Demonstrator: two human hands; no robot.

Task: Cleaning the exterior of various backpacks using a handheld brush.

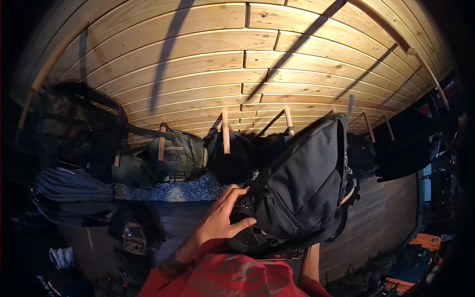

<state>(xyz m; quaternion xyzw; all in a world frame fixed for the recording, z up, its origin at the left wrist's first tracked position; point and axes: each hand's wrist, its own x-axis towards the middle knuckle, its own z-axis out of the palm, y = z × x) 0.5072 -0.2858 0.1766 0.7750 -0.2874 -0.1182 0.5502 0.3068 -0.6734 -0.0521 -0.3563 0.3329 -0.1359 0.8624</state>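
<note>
A large black backpack (304, 185) is held up in front of my body, tilted with its upper end toward the far right. My left hand (225, 215) is at its lower left side, with the thumb apart from the fingers and both curving around the bag's edge among its straps. My right forearm (310, 265) rises behind the bag's lower right. The bag hides my right hand, so its grip does not show.
On a plank wall (208, 64), wooden pegs (226, 133) hold several bags, among them a green backpack (180, 156). Folded grey clothes (74, 190) are at left. A backpack with a brown patterned pocket (134, 236) is below. Orange folded items (424, 242) lie at lower right.
</note>
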